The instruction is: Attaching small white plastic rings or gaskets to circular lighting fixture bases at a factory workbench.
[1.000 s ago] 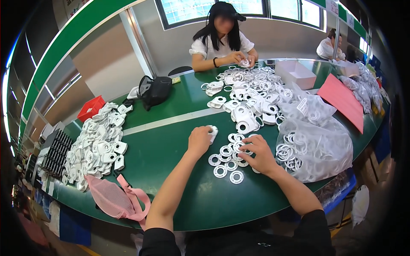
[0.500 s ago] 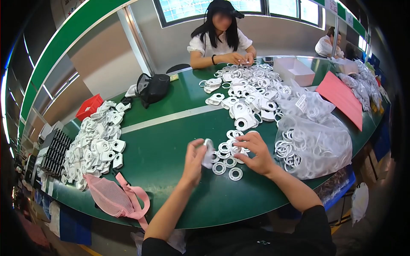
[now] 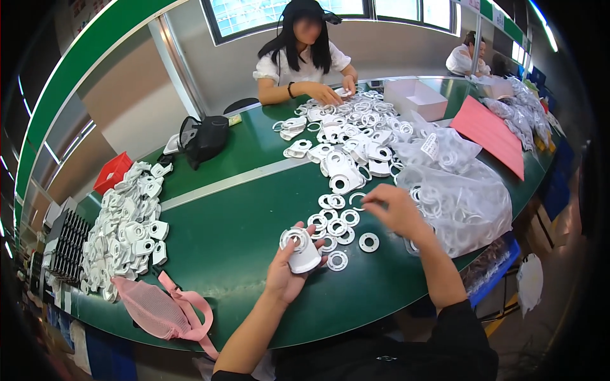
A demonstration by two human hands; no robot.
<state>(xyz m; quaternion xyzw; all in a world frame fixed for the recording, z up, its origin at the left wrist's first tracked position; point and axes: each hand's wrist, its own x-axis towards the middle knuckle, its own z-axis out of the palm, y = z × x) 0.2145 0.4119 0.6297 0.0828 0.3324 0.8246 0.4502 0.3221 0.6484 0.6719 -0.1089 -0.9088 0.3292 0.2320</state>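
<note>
My left hand [image 3: 284, 279] holds a white plastic housing [image 3: 305, 261], its round end up and a ring-shaped rim facing me. The thumb lies on the round end, with the fingers behind the part. To the right, my right hand [image 3: 401, 214] pinches a thin white ring [image 3: 353, 199] between thumb and fingertips, just above the table. Several flat white rings with small holes [image 3: 368, 242] lie between the two hands. Beyond them spreads a heap of white housings and rings [image 3: 343, 166].
A clear plastic bag of rings [image 3: 467, 213] stands at the right, before a pink sheet [image 3: 489, 136] and a white box [image 3: 416, 101]. At left are piled housings [image 3: 130, 222], a red bin [image 3: 114, 173] and a pink mesh bag [image 3: 152, 308]. A co-worker [image 3: 305, 70] handles parts across the green table [image 3: 216, 254].
My left hand has turned palm up, showing the housing's face. My right hand has moved off the loose rings to the right and now pinches a thin ring. The whole view has shifted slightly.
</note>
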